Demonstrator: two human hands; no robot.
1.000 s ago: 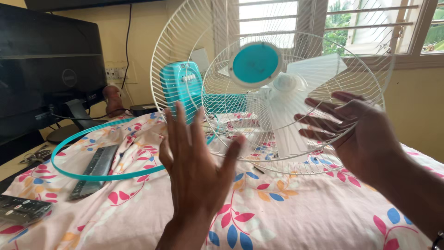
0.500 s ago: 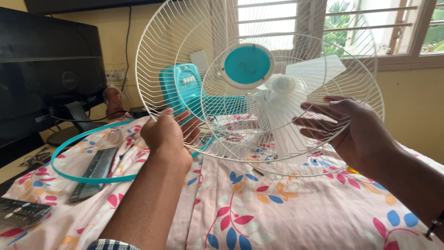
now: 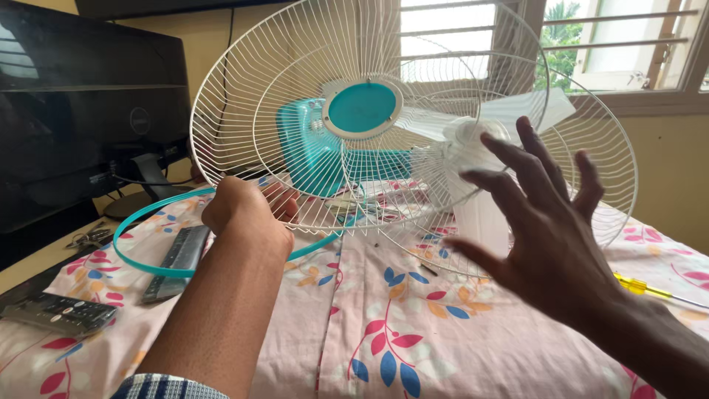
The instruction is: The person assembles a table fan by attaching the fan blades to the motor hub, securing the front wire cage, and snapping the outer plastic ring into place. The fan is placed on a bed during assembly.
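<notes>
White wire fan guard (image 3: 244, 96), glossy teal plastic ring (image 3: 148, 262), matt floral cloth (image 3: 413, 332).

Home, looks like a bedroom. Bed with pink floral-print bedsheet (image 3: 473, 347) serves as the work surface. Black flat monitor (image 3: 88, 103) on a wooden table (image 3: 29, 270) at left, black remote control (image 3: 59, 314) by the bed edge. Yellow painted walls, louvred window with wooden frame (image 3: 628, 52), greenery outside. Household clutter, not a workshop.
</notes>
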